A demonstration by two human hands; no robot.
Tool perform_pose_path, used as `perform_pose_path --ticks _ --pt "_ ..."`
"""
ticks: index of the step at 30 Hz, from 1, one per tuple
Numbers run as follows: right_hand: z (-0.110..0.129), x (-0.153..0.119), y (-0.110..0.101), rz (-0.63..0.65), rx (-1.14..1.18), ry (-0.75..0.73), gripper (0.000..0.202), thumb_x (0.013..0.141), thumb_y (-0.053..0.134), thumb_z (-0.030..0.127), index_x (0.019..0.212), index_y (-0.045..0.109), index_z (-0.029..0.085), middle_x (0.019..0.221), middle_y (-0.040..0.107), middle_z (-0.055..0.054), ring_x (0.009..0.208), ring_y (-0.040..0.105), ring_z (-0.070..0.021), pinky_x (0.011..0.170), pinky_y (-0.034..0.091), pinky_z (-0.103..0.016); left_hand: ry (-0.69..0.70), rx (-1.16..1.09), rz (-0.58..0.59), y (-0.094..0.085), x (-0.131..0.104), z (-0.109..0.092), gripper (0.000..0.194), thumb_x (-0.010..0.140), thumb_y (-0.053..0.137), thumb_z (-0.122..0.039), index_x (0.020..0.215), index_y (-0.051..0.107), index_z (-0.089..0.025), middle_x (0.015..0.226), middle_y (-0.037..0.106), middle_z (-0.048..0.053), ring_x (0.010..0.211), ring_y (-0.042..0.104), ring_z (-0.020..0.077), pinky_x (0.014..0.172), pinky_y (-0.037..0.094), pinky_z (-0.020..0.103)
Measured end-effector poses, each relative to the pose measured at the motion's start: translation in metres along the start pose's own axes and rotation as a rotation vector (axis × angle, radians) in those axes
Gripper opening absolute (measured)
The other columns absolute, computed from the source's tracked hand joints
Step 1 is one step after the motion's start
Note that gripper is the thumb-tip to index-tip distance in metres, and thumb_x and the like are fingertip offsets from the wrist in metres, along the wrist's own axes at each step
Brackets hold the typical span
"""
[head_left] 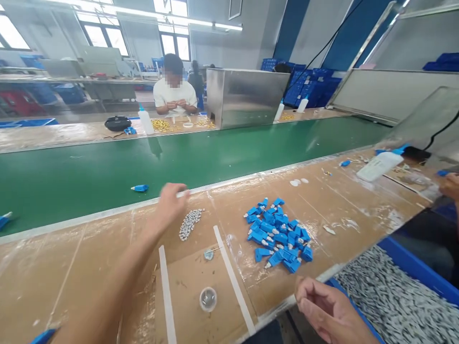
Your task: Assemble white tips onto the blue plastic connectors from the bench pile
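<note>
My left hand (172, 201) is over the near edge of the green conveyor belt (229, 153), somewhat blurred. Its thumb and fingers are apart, and I see nothing between them. Beyond it, a small blue plastic piece with a white tip (139, 188) lies on the belt. Just below the hand is a patch of small grey parts (191, 223) on the table. My right hand (321, 306) is at the table's front edge, fingers curled in toward the thumb; whatever they hold, if anything, is hidden. Near it lies a heap of blue plastic pieces with white tips (278, 234).
A small round clear cup (208, 299) and a grey blob with a stick (209, 254) sit between white tape strips. A blue bin of grey parts (398, 296) stands at lower right. A white squeeze bottle (380, 166) lies to the right. Across the belt sits a person (175, 95).
</note>
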State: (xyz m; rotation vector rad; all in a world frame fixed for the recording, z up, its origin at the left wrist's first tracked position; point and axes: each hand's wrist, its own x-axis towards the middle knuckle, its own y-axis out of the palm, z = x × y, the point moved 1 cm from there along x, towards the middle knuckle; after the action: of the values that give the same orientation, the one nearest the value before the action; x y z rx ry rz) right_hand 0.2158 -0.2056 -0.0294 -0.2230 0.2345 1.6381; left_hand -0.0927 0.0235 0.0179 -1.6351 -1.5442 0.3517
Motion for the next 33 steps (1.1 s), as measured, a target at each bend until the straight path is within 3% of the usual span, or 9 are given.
perform_pose_path --ticks 3,5,7,10,16,21,25,29,33 --pt "-0.002 0.004 -0.009 -0.005 -0.009 -0.014 0.041 0.087 0.064 0.057 0.073 0.056 0.019 0.062 0.037 0.006 0.050 0.026 -0.0085 0.044 0.025 -0.022 0.161 0.016 0.300 0.052 -0.027 -0.024 0.029 0.088 0.067 -0.039 0.108 0.067 -0.018 0.099 0.069 0.005 0.086 0.066 0.0194 0.077 0.055 0.035" --pt "-0.001 0.008 -0.009 0.003 -0.038 -0.047 0.038 0.089 0.063 0.053 0.074 0.056 0.019 0.063 0.038 0.006 0.051 0.028 -0.0086 0.046 0.026 -0.022 0.250 0.038 0.425 0.083 -0.040 -0.044 0.030 0.079 0.074 -0.038 0.103 0.069 -0.021 0.092 0.070 0.004 0.081 0.066 0.0204 0.070 0.052 0.031" --pt "-0.001 0.010 -0.006 0.015 -0.070 -0.075 0.037 0.091 0.062 0.051 0.074 0.056 0.019 0.064 0.039 0.006 0.053 0.031 -0.0088 0.049 0.028 -0.023 0.307 0.074 0.467 0.104 -0.046 -0.060 0.033 0.076 0.075 -0.033 0.107 0.068 -0.023 0.099 0.068 0.006 0.087 0.066 0.0234 0.069 0.051 0.031" --pt "-0.002 0.011 -0.003 0.010 -0.069 -0.071 0.038 0.090 0.062 0.053 0.073 0.056 0.019 0.064 0.039 0.006 0.052 0.031 -0.0091 0.047 0.028 -0.023 0.378 0.120 0.472 0.116 -0.045 -0.070 0.032 0.080 0.070 -0.028 0.111 0.067 -0.025 0.110 0.064 0.008 0.098 0.063 0.0264 0.073 0.050 0.033" --pt "-0.002 0.017 0.008 0.003 -0.066 -0.089 0.037 0.089 0.063 0.052 0.074 0.056 0.019 0.064 0.040 0.006 0.054 0.032 -0.0099 0.048 0.028 -0.023 0.491 0.119 0.516 0.111 -0.051 -0.073 0.016 0.084 0.064 -0.027 0.100 0.068 -0.024 0.110 0.063 0.009 0.106 0.059 0.0262 0.083 0.049 0.034" --pt "-0.005 0.033 0.051 0.103 -0.138 -0.144 0.032 0.088 0.066 0.048 0.078 0.062 0.018 0.067 0.050 0.003 0.060 0.042 -0.0120 0.055 0.035 -0.024 0.292 0.096 0.387 0.083 -0.062 -0.059 0.024 0.099 0.040 -0.028 0.099 0.062 -0.018 0.101 0.065 0.009 0.096 0.061 0.0209 0.085 0.048 0.034" --pt "-0.015 0.049 0.081 0.094 -0.149 -0.175 0.033 0.086 0.068 0.050 0.080 0.064 0.017 0.067 0.056 0.001 0.062 0.048 -0.0135 0.058 0.041 -0.025 0.158 0.111 0.328 0.056 -0.076 -0.043 0.024 0.098 0.040 -0.026 0.092 0.061 -0.016 0.089 0.066 0.008 0.083 0.062 0.0206 0.076 0.048 0.034" --pt "-0.020 0.053 0.072 -0.026 -0.159 -0.186 0.038 0.086 0.065 0.055 0.083 0.064 0.017 0.069 0.058 0.000 0.059 0.048 -0.0135 0.051 0.038 -0.024 0.211 0.087 0.439 0.048 -0.082 -0.045 0.015 0.092 0.055 -0.028 0.100 0.066 -0.023 0.102 0.068 0.004 0.093 0.065 0.0201 0.080 0.048 0.030" --pt "-0.021 0.044 0.050 -0.105 -0.163 -0.185 0.040 0.084 0.066 0.057 0.082 0.065 0.017 0.068 0.057 0.000 0.055 0.046 -0.0126 0.047 0.034 -0.024 0.183 0.141 0.535 0.063 -0.073 -0.054 0.035 0.084 0.066 -0.038 0.115 0.064 -0.022 0.111 0.067 0.010 0.099 0.067 0.0274 0.081 0.050 0.035"
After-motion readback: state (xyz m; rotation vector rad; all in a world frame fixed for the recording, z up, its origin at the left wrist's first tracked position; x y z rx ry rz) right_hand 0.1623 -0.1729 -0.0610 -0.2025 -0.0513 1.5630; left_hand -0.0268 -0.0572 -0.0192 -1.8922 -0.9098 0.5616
